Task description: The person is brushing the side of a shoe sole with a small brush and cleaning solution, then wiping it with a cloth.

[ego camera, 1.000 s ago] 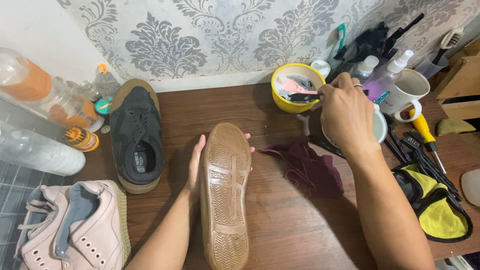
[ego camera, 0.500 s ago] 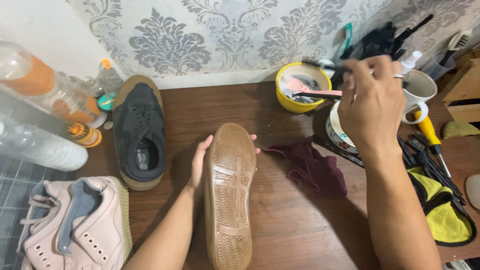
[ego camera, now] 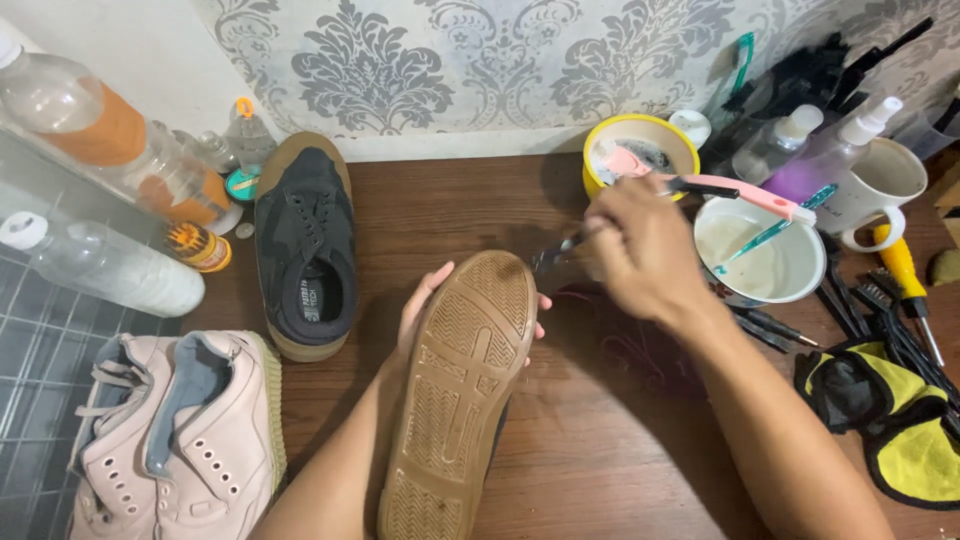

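Observation:
My left hand (ego camera: 425, 305) holds a shoe (ego camera: 455, 390) upside down over the table, its tan gum sole facing up. Only the fingertips show at both sides of the toe. My right hand (ego camera: 640, 250) hovers just right of the toe and grips a small dark tool (ego camera: 558, 253), blurred, that points left at the sole's tip. The matching black shoe (ego camera: 305, 245) lies upright on the table to the left. A dark maroon cloth (ego camera: 640, 345) lies under my right forearm.
A yellow bowl (ego camera: 640, 135) with a pink brush (ego camera: 730, 188), a white bowl (ego camera: 760, 262), a white mug (ego camera: 880, 185) and spray bottles stand at the back right. Brushes and a yellow-black cloth (ego camera: 900, 430) lie right. Pink sneakers (ego camera: 170, 440) and plastic bottles sit left.
My right hand came from the bowls at the back right down and left to the toe of the held shoe, now holding a small dark tool. The shoe stayed in my left hand.

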